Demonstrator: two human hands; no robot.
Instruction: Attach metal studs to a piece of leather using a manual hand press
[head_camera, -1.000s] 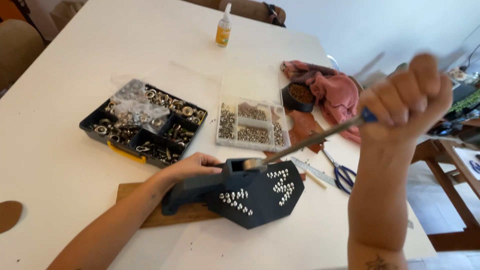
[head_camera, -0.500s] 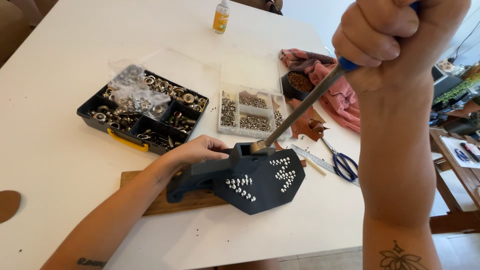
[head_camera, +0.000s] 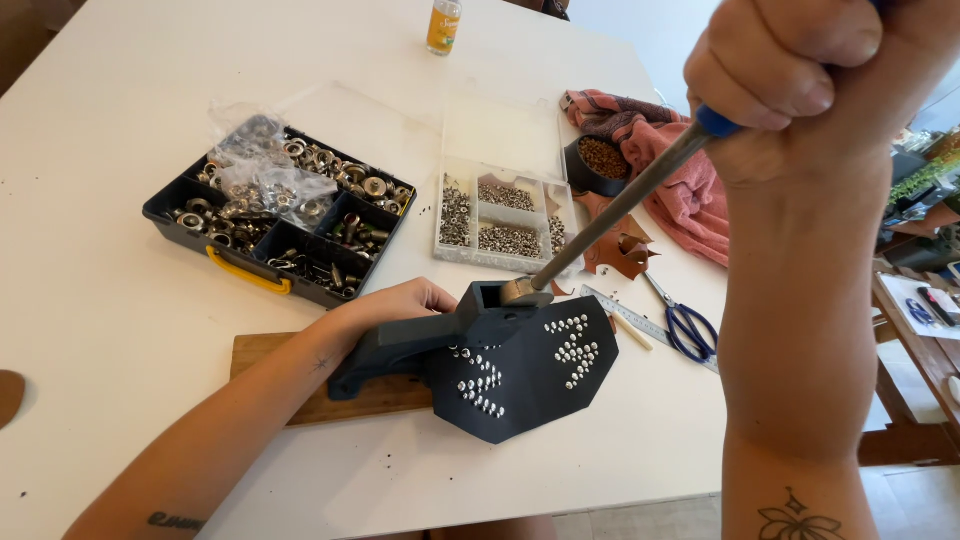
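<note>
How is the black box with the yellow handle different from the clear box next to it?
The black box is dark with a yellow handle; the clear box is see-through with no handle showing. The black box holds big, mixed metal rings and a crumpled plastic bag; the clear box holds tiny silver studs in neat piles. The black box sits farther to the left; the clear box sits nearer the pink cloth. Both are open, divided into compartments, and rest on the white table.

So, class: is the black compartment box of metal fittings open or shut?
Open. The black compartment box shows no lid over it; its metal fittings lie exposed in the sections, with a clear plastic bag resting on top.
</note>
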